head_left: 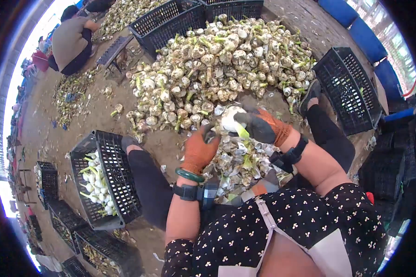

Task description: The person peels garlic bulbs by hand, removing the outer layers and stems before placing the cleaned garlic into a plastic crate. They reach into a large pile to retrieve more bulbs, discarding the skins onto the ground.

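Note:
My right hand, in an orange glove with dark fingers, grips a white garlic bulb with a short green stem. My left hand, gloved the same way, is just left of the bulb with its fingers curled together. Whatever those fingers may pinch is too small to make out. Loose garlic skins and stem scraps lie in a heap below both hands, between my legs. Straight ahead rises a large pile of unpeeled garlic bulbs, soiled and with stems on.
A black crate with cleaned white garlic stands left of my leg. Another black crate is at the right, and more crates stand behind the pile. A person crouches far left near a low bench.

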Tool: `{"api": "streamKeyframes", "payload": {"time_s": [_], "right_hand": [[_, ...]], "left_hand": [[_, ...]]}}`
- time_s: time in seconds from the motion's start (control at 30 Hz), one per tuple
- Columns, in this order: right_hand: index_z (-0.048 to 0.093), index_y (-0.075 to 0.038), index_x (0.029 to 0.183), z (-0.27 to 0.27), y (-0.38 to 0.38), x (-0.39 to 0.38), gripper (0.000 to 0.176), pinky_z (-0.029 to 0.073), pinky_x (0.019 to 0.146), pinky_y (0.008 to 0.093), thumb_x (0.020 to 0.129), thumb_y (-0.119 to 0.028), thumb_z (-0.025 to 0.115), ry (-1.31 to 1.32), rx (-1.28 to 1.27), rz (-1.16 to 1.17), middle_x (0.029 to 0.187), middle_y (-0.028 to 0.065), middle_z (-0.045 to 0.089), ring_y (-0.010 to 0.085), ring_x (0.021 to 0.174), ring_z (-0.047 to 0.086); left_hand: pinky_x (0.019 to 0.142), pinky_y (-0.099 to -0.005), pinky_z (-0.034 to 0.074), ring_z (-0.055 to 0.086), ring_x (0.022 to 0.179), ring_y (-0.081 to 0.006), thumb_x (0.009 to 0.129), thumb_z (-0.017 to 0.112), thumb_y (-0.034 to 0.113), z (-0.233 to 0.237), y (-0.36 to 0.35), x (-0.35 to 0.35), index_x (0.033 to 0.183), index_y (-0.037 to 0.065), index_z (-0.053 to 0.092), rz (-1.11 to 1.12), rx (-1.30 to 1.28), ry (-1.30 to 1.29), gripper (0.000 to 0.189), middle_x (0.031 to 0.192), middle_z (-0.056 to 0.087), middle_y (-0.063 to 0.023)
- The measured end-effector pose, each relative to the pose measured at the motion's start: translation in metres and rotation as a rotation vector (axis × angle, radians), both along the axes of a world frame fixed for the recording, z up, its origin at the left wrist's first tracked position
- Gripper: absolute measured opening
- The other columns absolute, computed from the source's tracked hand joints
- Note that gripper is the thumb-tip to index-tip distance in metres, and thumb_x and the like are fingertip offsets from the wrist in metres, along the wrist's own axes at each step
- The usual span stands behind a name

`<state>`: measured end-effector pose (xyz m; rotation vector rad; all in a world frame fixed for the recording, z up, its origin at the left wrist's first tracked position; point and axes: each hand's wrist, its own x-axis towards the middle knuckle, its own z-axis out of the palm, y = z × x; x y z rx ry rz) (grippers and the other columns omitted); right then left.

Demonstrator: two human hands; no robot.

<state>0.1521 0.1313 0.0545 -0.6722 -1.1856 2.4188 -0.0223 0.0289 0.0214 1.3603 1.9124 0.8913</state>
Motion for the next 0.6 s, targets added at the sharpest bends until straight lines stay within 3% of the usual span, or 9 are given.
{"api": "streamKeyframes", "payload": {"time_s": [0.03, 0.13, 0.17, 0.27, 0.33, 0.4, 0.43, 0.53, 0.6], "right_hand": [[0.045, -0.002, 0.114, -0.002, -0.001, 0.004, 0.045, 0.045, 0.081, 0.0303, 0.08, -0.029, 0.058, -0.075, 0.113, -0.005, 0.107, 0.0086, 0.054, 0.0152, 0.095, 0.053], [0.045, -0.002, 0.116, 0.012, -0.006, 0.005, 0.045, 0.045, 0.078, 0.0283, 0.081, -0.028, 0.057, -0.196, 0.371, -0.016, 0.105, 0.0078, 0.055, 0.0139, 0.093, 0.053], [0.044, -0.002, 0.117, 0.016, -0.01, 0.004, 0.043, 0.044, 0.077, 0.0268, 0.082, -0.026, 0.056, -0.244, 0.513, -0.025, 0.104, 0.0071, 0.056, 0.0133, 0.091, 0.054], [0.045, -0.002, 0.116, 0.011, -0.019, 0.001, 0.043, 0.043, 0.074, 0.0245, 0.083, -0.027, 0.054, -0.175, 0.371, -0.087, 0.102, 0.0066, 0.056, 0.0114, 0.088, 0.053], [0.046, -0.002, 0.115, 0.017, -0.02, 0.001, 0.04, 0.044, 0.074, 0.025, 0.083, -0.026, 0.052, -0.241, 0.46, -0.079, 0.1, 0.007, 0.057, 0.0116, 0.088, 0.054], [0.052, -0.001, 0.108, 0.015, -0.012, 0.007, 0.041, 0.045, 0.075, 0.0268, 0.08, -0.03, 0.058, -0.237, 0.313, 0.063, 0.096, 0.0051, 0.057, 0.0101, 0.088, 0.053], [0.054, -0.001, 0.105, 0.02, -0.006, 0.012, 0.04, 0.044, 0.073, 0.0263, 0.078, -0.03, 0.06, -0.283, 0.333, 0.197, 0.095, 0.005, 0.058, 0.0109, 0.085, 0.053], [0.057, 0.0, 0.101, 0.033, -0.004, 0.012, 0.039, 0.043, 0.074, 0.0268, 0.073, -0.027, 0.065, -0.437, 0.678, 0.613, 0.095, 0.0058, 0.059, 0.0129, 0.085, 0.052], [0.056, -0.002, 0.104, 0.021, -0.004, 0.011, 0.041, 0.043, 0.074, 0.0279, 0.072, -0.024, 0.067, -0.335, 0.56, 0.724, 0.095, 0.005, 0.059, 0.0127, 0.083, 0.053]], "left_hand": [[0.076, -0.037, 0.045, 0.059, 0.082, -0.0306, 0.074, 0.061, 0.026, 0.002, 0.002, 0.002, 0.101, 0.011, 0.06, 0.093, 0.132, -0.132, 0.032, 0.087, 0.062, -0.0151], [0.072, -0.0355, 0.046, 0.06, 0.079, -0.0286, 0.073, 0.062, 0.025, 0.039, 0.0, 0.01, 0.101, 0.01, 0.061, 0.051, 0.109, -0.152, 0.032, 0.082, 0.063, -0.0133], [0.066, -0.034, 0.047, 0.06, 0.073, -0.0272, 0.072, 0.063, 0.019, 0.03, 0.0, 0.013, 0.099, 0.009, 0.061, 0.085, 0.18, -0.025, 0.028, 0.078, 0.063, -0.0128], [0.063, -0.0343, 0.047, 0.059, 0.071, -0.0288, 0.07, 0.063, 0.016, 0.021, -0.003, 0.021, 0.093, 0.008, 0.062, 0.174, 0.299, 0.078, 0.025, 0.078, 0.063, -0.0137], [0.064, -0.0354, 0.046, 0.06, 0.071, -0.0281, 0.071, 0.062, 0.013, 0.026, -0.005, 0.024, 0.094, 0.006, 0.06, 0.167, 0.339, 0.061, 0.025, 0.081, 0.061, -0.0145], [0.063, -0.0382, 0.046, 0.057, 0.073, -0.0314, 0.067, 0.059, 0.007, 0.026, -0.006, 0.021, 0.096, 0.007, 0.056, 0.059, 0.36, 0.375, 0.028, 0.085, 0.059, -0.0142], [0.059, -0.0384, 0.046, 0.056, 0.071, -0.0296, 0.065, 0.06, 0.012, 0.022, -0.004, 0.018, 0.093, 0.009, 0.053, 0.011, 0.444, 0.444, 0.029, 0.084, 0.055, -0.0099], [0.06, -0.0392, 0.046, 0.057, 0.072, -0.0296, 0.065, 0.06, 0.013, 0.029, -0.002, 0.016, 0.094, 0.009, 0.053, -0.071, 0.409, 0.505, 0.03, 0.085, 0.056, -0.01], [0.061, -0.0396, 0.046, 0.057, 0.075, -0.03, 0.067, 0.059, 0.015, 0.015, -0.002, 0.016, 0.098, 0.01, 0.053, -0.121, 0.329, 0.516, 0.032, 0.087, 0.056, -0.0106]]}}
